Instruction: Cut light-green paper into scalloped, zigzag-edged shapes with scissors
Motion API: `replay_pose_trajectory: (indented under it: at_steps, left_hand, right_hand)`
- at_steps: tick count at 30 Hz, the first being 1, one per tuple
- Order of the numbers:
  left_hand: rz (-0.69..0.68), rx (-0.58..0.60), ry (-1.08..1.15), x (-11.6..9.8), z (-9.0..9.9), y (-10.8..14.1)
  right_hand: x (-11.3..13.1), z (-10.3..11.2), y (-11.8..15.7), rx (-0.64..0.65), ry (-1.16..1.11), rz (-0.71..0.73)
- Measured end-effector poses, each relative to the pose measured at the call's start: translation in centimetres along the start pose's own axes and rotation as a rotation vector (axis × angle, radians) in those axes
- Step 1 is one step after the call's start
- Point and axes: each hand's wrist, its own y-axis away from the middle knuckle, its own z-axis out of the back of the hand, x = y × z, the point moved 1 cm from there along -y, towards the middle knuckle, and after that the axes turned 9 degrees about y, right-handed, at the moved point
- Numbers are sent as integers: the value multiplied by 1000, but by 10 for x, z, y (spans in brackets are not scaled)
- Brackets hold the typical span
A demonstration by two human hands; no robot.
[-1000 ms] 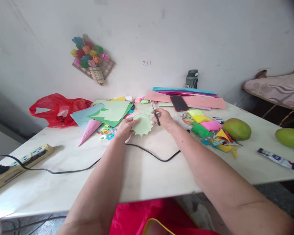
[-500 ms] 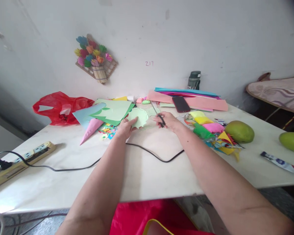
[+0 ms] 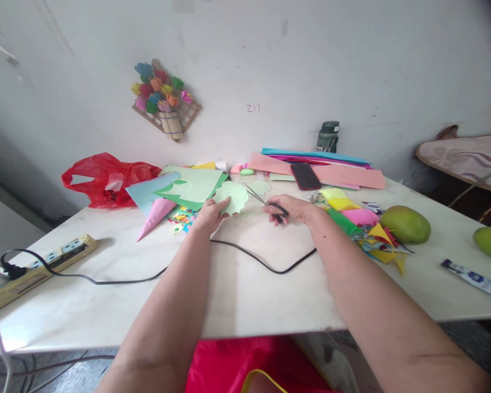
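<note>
My left hand [image 3: 213, 214] pinches the edge of a pale green paper cutout [image 3: 236, 196] with a scalloped rim, held just above the table. In my right hand [image 3: 286, 209] is a pair of scissors [image 3: 259, 197] with dark handles, its blades pointing up and left toward the cutout, a little apart from it. Behind the blade tips lies another pale green paper piece [image 3: 259, 188]. Light green and darker green sheets [image 3: 194, 183] lie left of the cutout, beside a pink paper cone [image 3: 155, 217].
A black cord [image 3: 265, 266] crosses the white table from a power strip [image 3: 45, 267]. On the right are clay packets and paper scraps [image 3: 380, 248], a green mango [image 3: 406, 224] and a tube [image 3: 474, 279]. A phone [image 3: 305, 177] rests on folded paper; a red bag [image 3: 110, 180] sits left.
My right hand with the scissors has drawn back to the right, away from the cutout. The scissors have turned, so the blades now point more to the left. The view has shifted slightly.
</note>
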Motion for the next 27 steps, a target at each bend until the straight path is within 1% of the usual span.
replay_pose_trajectory:
  at_steps: [3,6,11,20,27]
  left_hand:
    - [5,23,5,0,0,0]
    - [8,13,-5,-1,-1,1]
    - [1,35,-10,-1,-3,2]
    - [5,34,-11,-2,-5,4]
    - [7,35,-2,-1,-5,4]
  right_hand:
    - [3,-2,2,37,46,18]
    - [6,-4,3,37,81,24]
    - [8,-7,1,39,117,37]
    - [10,-10,-1,34,108,53]
    - [7,-11,-4,33,72,53]
